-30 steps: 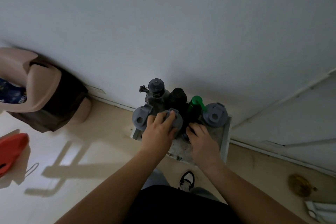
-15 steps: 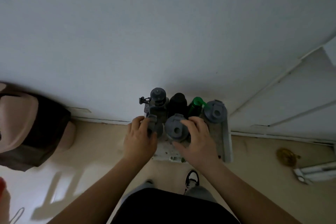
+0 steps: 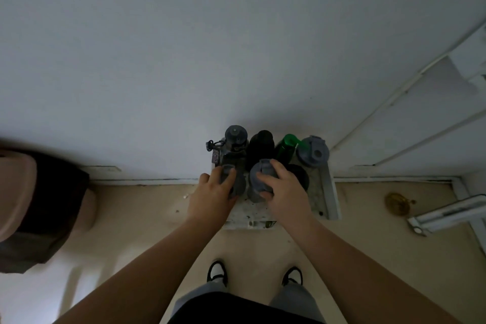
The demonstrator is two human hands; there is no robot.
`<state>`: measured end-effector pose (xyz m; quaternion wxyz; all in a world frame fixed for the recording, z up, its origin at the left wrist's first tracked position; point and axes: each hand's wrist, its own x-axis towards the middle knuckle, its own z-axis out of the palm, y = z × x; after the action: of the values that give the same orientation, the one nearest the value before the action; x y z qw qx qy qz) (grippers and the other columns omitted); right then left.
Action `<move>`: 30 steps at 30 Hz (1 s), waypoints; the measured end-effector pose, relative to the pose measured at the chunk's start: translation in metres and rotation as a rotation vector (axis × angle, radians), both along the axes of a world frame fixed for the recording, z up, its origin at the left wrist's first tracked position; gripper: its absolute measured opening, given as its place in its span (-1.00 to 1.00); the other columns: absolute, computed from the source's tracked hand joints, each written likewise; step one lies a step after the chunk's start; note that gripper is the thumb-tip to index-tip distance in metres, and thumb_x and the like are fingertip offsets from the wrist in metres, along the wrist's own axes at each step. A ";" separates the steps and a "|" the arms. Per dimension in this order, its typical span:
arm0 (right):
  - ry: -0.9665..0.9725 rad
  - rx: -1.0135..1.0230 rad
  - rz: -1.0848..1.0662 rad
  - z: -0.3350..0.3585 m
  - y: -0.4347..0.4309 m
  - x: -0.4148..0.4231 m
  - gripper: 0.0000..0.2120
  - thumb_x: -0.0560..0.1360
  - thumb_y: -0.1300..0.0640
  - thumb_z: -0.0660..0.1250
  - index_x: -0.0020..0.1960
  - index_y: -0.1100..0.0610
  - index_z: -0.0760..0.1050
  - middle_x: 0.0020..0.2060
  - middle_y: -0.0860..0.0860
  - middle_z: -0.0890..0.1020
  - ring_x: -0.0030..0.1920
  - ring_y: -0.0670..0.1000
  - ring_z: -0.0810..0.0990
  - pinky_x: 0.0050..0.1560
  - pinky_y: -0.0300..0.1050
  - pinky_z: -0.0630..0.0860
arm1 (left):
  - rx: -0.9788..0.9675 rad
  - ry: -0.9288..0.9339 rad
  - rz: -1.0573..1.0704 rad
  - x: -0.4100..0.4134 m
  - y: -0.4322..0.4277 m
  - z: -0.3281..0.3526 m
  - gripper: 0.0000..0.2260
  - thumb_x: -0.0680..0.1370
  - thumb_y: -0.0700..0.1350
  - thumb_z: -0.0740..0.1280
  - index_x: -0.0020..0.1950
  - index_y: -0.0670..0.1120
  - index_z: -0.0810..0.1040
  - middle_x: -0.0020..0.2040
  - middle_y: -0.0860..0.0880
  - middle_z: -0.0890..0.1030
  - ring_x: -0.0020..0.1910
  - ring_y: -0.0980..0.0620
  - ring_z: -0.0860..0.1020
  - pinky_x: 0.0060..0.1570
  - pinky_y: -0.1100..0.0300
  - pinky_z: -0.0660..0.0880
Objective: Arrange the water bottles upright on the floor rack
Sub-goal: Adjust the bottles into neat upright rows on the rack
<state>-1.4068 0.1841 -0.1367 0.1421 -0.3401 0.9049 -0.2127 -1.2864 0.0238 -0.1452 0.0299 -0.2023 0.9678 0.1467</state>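
Observation:
A white floor rack (image 3: 330, 192) stands against the wall, with several bottles upright in it. Along the back stand a grey bottle with a strap (image 3: 234, 139), a black bottle (image 3: 260, 146), a green bottle (image 3: 286, 146) and a grey flip-lid bottle (image 3: 313, 152). My left hand (image 3: 213, 196) grips the lid of a front-left grey bottle (image 3: 238, 183). My right hand (image 3: 284, 192) grips a front-middle grey-lidded bottle (image 3: 256, 180). A dark bottle top (image 3: 299, 175) shows just right of my right hand.
A pink and dark brown bin (image 3: 34, 205) stands at the left. A yellowish object (image 3: 397, 204) and a white metal frame (image 3: 447, 214) lie on the floor at the right. My two shoes (image 3: 217, 271) are below the rack. A white door (image 3: 420, 126) is at the right.
The view has shifted, so the bin sits farther left. My left hand went from the middle grey lid to the front-left bottle, and my right hand came onto the middle grey lid.

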 end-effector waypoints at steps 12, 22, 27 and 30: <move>0.132 -0.016 0.125 -0.006 0.017 -0.002 -0.40 0.50 -0.02 0.47 0.51 -0.10 0.40 0.58 0.10 0.26 0.43 0.23 0.36 0.10 0.12 0.65 | 0.069 -0.013 0.159 -0.002 0.018 0.005 -0.41 0.53 0.11 0.40 0.53 0.08 0.32 0.49 -0.09 0.34 0.30 -0.22 0.43 0.10 -0.12 0.59; -0.104 0.000 -0.112 -0.029 0.097 -0.046 -0.31 0.49 0.15 0.46 0.55 -0.06 0.31 0.54 0.19 0.24 0.42 0.25 0.43 0.26 0.19 0.56 | 0.056 0.135 -0.050 -0.042 0.081 0.040 -0.33 0.51 0.13 0.40 0.58 0.08 0.25 0.63 -0.09 0.14 0.56 -0.20 0.14 0.39 -0.16 0.36; -0.187 0.040 -0.019 -0.045 0.082 -0.063 -0.31 0.55 0.18 0.42 0.61 -0.04 0.25 0.51 0.20 0.36 0.34 0.23 0.52 0.26 0.11 0.57 | 0.058 0.009 -0.092 -0.051 0.087 0.010 -0.56 0.49 -0.18 0.48 0.33 0.02 0.52 0.56 -0.11 0.30 0.52 -0.28 0.27 -0.01 -0.20 0.65; -0.162 0.044 -0.093 -0.053 0.074 -0.065 -0.35 0.56 0.20 0.39 0.58 -0.10 0.28 0.30 0.21 0.56 0.13 0.21 0.62 0.06 0.05 0.62 | 0.030 -0.001 -0.135 -0.045 0.082 0.002 -0.39 0.41 -0.33 0.50 0.40 0.06 0.47 0.59 -0.11 0.26 0.51 -0.28 0.30 -0.02 -0.16 0.67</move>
<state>-1.4716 0.2577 -0.1899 0.2122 -0.2761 0.9098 -0.2261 -1.3314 0.1062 -0.1436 0.0433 -0.1361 0.9769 0.1588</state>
